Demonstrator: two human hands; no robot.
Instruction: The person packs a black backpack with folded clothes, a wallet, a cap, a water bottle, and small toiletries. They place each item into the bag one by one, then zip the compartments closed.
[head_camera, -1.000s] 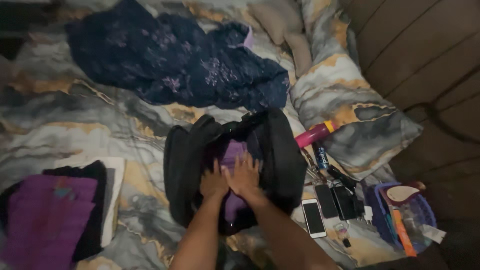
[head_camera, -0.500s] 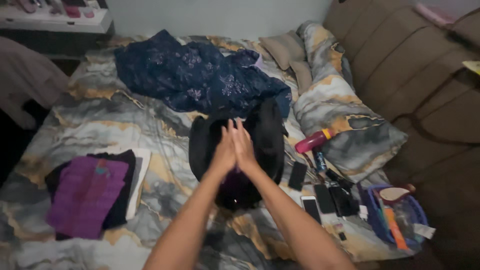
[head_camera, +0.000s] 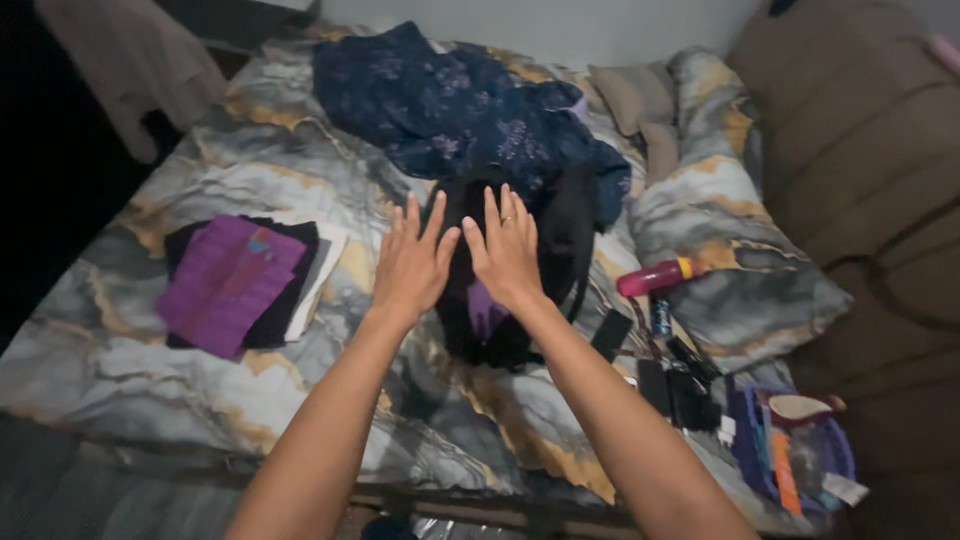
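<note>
On the bed (head_camera: 120, 330), marbled grey, white and ochre cover: 1 black bag (head_camera: 560, 235), lying open near the middle, with 1 purple garment (head_camera: 484, 308) showing inside it. Above the bag, raised and apart from it: left hand (head_camera: 410, 262) and right hand (head_camera: 505, 250), side by side, backs to the camera, fingers spread wide, holding nothing; 1 ring on the right hand. Beyond the bag: 1 dark blue patterned cloth (head_camera: 450, 100), crumpled. Left of the bag: 1 stack of folded clothes (head_camera: 235, 285), purple piece on top, black and white beneath. Right of the bag: 1 pink bottle (head_camera: 655, 276) with yellow band, resting against 1 pillow (head_camera: 740, 270) in matching cover; several dark flat devices (head_camera: 670, 385); 1 blue basket (head_camera: 800, 455) of small items, contents unclear.
</note>
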